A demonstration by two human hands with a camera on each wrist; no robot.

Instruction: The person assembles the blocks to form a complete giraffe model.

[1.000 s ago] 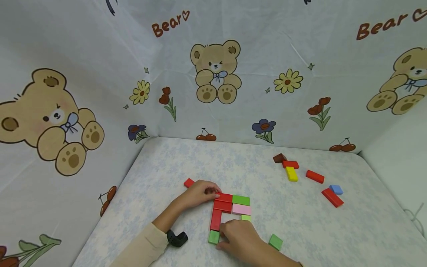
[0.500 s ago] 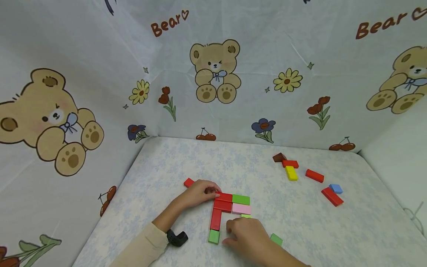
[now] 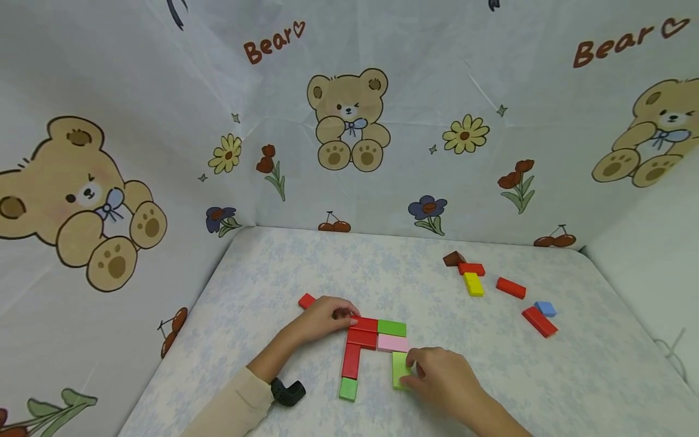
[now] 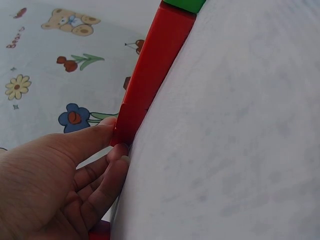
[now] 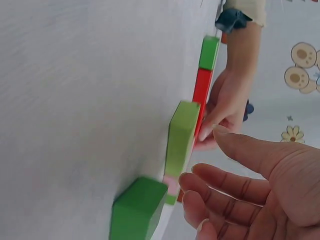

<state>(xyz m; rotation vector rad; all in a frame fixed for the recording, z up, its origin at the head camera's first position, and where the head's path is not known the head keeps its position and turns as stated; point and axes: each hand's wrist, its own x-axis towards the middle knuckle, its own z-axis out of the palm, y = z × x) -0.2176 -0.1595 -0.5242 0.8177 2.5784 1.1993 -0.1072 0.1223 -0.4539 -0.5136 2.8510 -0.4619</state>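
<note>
My left hand (image 3: 323, 317) is at the left end of a red block (image 3: 364, 325). In the left wrist view, thumb and forefinger pinch that end of the red block (image 4: 155, 60). My right hand (image 3: 445, 379) is beside a light green block (image 3: 400, 370), thumb and fingers spread at its right side. In the right wrist view the light green block (image 5: 182, 140) lies beyond the parted fingertips. Around it are a pink block (image 3: 392, 343), a green block (image 3: 392, 328), another red block (image 3: 362, 338), an upright-laid red block (image 3: 351, 361) and a small green block (image 3: 348, 389).
A darker green block (image 5: 140, 210) is near my right hand, hidden in the head view. At the back right are a brown block (image 3: 454, 259), yellow block (image 3: 474, 284), blue block (image 3: 545, 309) and several red ones. Another red block (image 3: 307, 301) lies behind my left hand.
My right hand has moved right, from beside the small green block to the light green block, now largely uncovered. My left hand stays at the red block.
</note>
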